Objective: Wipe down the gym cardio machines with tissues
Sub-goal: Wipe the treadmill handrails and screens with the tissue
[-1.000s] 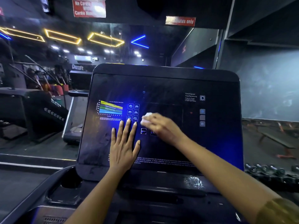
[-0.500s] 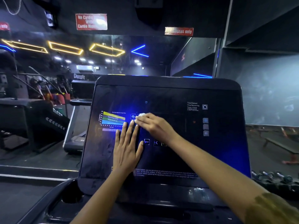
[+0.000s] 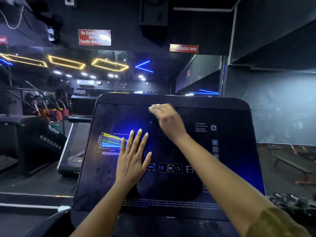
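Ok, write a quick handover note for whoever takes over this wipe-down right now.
Left hand: flat, fingers straight, pressed on the console screen, over the right end of the colour chart.
Right hand: blurred, at the screen's top edge, gripping a white tissue.
Done: cannot tell how much is wiped.
Left: smudges show at the screen's lower left.

Right hand [image 3: 168, 122] motion-blurred, tissue [image 3: 153, 106] a pale smear in its grip, console fine print [image 3: 171, 203] unreadable
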A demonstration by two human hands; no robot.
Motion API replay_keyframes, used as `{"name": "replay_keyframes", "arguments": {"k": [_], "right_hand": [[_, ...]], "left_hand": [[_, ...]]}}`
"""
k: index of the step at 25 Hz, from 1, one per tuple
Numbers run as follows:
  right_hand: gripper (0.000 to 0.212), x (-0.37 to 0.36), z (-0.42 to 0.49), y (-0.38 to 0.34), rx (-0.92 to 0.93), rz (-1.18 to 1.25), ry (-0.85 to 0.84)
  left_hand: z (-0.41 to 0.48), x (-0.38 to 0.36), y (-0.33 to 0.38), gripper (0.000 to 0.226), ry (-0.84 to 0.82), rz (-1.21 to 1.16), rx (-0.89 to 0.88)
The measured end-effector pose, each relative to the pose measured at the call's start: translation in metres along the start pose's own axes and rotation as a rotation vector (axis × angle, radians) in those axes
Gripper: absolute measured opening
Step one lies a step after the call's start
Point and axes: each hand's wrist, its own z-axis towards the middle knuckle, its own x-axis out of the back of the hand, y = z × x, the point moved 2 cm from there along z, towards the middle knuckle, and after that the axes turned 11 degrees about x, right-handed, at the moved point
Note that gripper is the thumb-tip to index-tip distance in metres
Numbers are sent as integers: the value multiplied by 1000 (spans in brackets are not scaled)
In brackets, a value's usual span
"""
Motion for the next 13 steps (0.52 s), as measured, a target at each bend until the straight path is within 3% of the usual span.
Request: {"name": "replay_keyframes", "arguments": {"k": [2, 5, 13], "right_hand": [[38, -19, 19, -27, 85, 49, -68], [37, -23, 29, -10, 51, 17, -57], [31, 57, -54, 90, -443, -249, 53]], "left_hand": [[0, 0, -1, 61, 3, 0, -2], [0, -1, -1, 60, 2, 5, -6], [-1, 0, 0, 60, -7, -1, -4]]}}
